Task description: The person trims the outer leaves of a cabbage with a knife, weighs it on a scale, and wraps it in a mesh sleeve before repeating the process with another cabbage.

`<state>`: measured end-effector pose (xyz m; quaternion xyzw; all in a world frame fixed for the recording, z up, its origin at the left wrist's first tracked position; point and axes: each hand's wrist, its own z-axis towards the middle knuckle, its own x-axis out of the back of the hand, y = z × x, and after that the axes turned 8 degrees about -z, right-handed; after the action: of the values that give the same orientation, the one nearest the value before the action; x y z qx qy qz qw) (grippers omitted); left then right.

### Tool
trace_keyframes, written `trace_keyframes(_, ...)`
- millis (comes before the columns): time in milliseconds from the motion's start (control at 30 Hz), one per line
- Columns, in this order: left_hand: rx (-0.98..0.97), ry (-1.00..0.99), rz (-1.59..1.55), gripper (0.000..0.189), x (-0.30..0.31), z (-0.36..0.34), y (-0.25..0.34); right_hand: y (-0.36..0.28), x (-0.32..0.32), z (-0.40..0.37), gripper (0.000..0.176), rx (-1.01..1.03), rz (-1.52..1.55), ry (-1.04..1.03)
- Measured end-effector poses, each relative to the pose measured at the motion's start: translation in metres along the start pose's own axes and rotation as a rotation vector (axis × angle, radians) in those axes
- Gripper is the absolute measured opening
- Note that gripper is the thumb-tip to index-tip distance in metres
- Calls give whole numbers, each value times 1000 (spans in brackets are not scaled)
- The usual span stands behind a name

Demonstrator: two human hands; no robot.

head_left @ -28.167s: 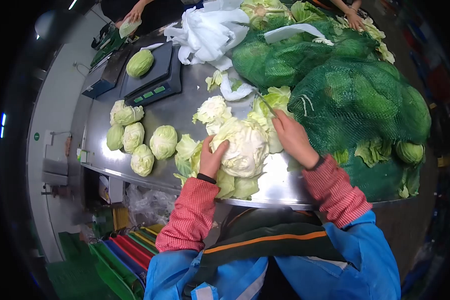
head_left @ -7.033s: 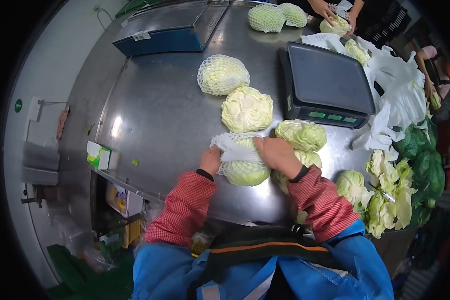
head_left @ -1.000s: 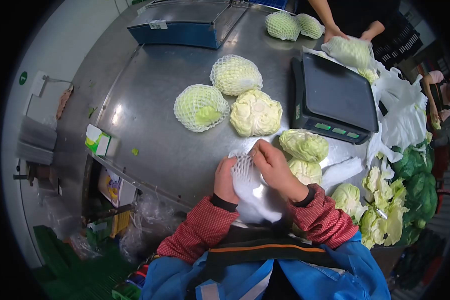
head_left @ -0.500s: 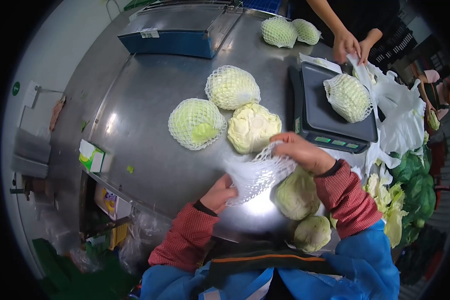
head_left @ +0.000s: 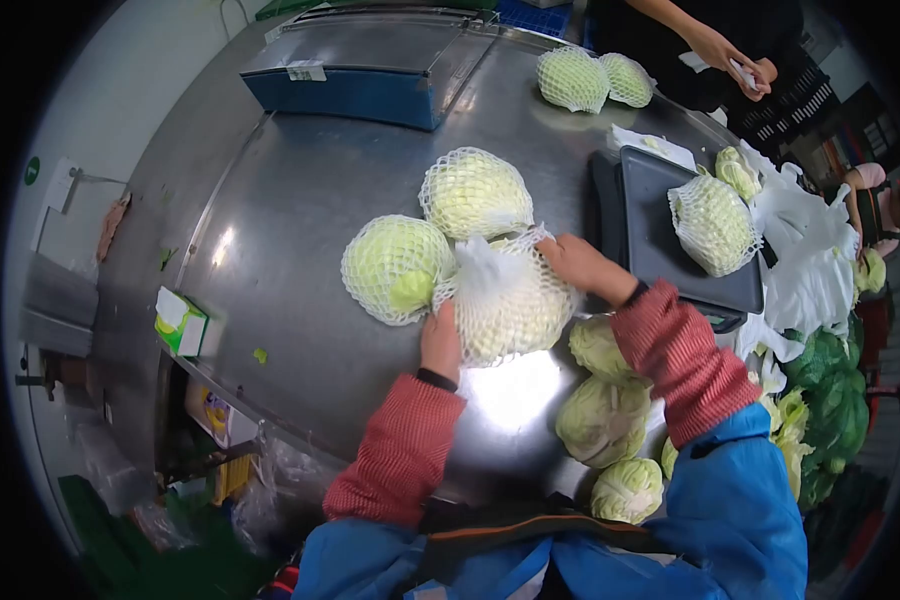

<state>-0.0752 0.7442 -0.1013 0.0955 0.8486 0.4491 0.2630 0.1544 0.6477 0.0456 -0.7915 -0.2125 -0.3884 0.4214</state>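
Observation:
Both hands grip a white foam net that is drawn over a pale cabbage (head_left: 515, 310) on the metal table. My left hand (head_left: 440, 342) is closed on the net's left edge, and my right hand (head_left: 585, 268) pinches its upper right edge. White net bunches on top of the cabbage. Just behind it are two netted cabbages, one at the left (head_left: 395, 265) and one farther back (head_left: 477, 192). Several bare cabbages (head_left: 602, 420) lie to the right, under and beside my right forearm.
On the right, a black scale (head_left: 655, 225) carries a netted cabbage (head_left: 715, 225). White nets (head_left: 810, 250) lie beyond it. A co-worker's hands (head_left: 745, 75) are at the back right. A blue-sided metal box (head_left: 345, 95) stands at the back, a green-white box (head_left: 181, 322) at the left edge.
The net, stretched between my hands before, now covers the cabbage. Both hands have moved forward around it. The co-worker's hands have moved back from the nets near the scale.

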Motion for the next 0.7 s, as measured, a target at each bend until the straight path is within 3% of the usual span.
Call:
trace_keyframes(100,191,-168,-95,57,19,-62,65,-27,-13,-62,48,161,61,127)
trace_keyframes(167,117,-258,-201,62,44,-96,77,-52,-33,-110,40,244,184,224)
trace_keyframes(200,84,-304,-253,65,57,-111,78,-61,-45,-132,38,226,243,223)
trace_keyframes(300,302,-343,-210,73,89,-154,75,-71,-80,-187,34,140,402,182)
trace_keyframes(400,271,-385,-49,55,107,-181,56,-63,-107,-220,33,28,478,32)
trace_keyframes(500,259,-423,31,42,111,-199,40,-47,-123,-249,37,-4,458,39)
trace_keyframes(533,274,-421,37,40,106,-207,38,-42,-127,-256,40,-176,547,-3)
trace_keyframes(600,435,-312,-320,32,89,-218,47,-33,-130,-260,46,-514,719,-79)
trace_keyframes(633,508,-250,-499,29,83,-221,52,-33,-136,-260,52,-597,1224,16)
trace_keyframes(667,585,-244,-519,27,85,-222,49,-23,-148,-262,54,-653,1355,5)
trace_keyframes(700,540,-298,-354,27,96,-223,39,-11,-164,-262,55,-706,1487,-4)
